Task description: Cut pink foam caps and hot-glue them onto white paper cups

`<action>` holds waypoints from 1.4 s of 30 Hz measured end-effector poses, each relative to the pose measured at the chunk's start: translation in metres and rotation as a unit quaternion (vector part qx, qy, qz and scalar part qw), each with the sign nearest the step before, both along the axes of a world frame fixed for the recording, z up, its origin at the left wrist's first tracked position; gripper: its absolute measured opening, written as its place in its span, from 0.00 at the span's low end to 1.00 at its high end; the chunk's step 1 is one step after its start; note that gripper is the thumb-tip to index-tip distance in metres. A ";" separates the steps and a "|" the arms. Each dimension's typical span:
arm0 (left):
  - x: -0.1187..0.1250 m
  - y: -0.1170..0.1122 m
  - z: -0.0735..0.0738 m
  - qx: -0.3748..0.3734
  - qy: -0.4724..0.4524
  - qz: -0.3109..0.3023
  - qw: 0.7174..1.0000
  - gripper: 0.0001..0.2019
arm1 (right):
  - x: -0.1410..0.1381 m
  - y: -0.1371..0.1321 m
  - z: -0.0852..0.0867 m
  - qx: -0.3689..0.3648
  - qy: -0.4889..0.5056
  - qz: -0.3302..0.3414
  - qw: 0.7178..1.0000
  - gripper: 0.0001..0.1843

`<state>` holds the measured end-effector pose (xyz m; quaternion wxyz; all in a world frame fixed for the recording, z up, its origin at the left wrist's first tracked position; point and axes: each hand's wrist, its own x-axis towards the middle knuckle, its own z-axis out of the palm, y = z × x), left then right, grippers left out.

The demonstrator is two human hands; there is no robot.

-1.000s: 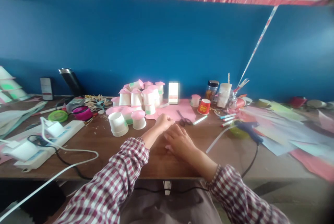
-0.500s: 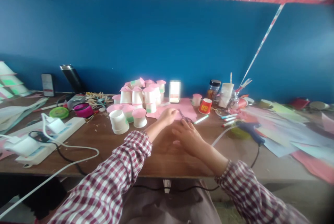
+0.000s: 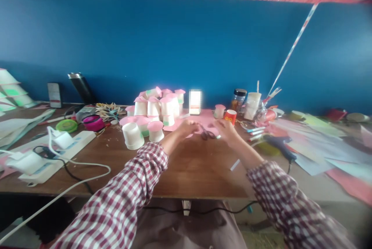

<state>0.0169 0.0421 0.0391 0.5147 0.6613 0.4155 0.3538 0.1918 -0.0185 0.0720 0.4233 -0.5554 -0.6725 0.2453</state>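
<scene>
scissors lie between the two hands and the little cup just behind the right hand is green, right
Not quite. In the head view the scissors do lie between the left hand and the right hand, but the little cup just behind the right hand is red, not green.

Long sleeves in a maroon-and-white check covered both arms, the left sleeve [image 3: 122, 198] and the right sleeve [image 3: 285, 202] alike, ending at the wrists. The left hand [image 3: 188, 127] and right hand [image 3: 226, 129] were bare, and grey-brown cloth [image 3: 186, 229] covered the lap
</scene>
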 end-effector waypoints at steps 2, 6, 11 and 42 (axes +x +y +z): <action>-0.005 0.008 -0.002 0.024 0.007 0.025 0.999 0.13 | 0.015 0.009 -0.002 -0.003 0.021 -0.040 0.999 0.20; -0.017 0.017 -0.001 0.082 0.070 0.086 0.991 0.10 | 0.041 0.017 -0.006 0.019 -0.042 -0.095 0.994 0.17; -0.010 0.006 0.005 0.084 0.076 0.098 0.989 0.10 | 0.039 0.013 0.001 -0.031 0.121 -0.067 0.990 0.15; -0.019 0.003 0.012 -0.113 -0.109 0.110 0.981 0.11 | 0.034 0.011 0.026 -0.072 -0.390 -0.083 0.914 0.14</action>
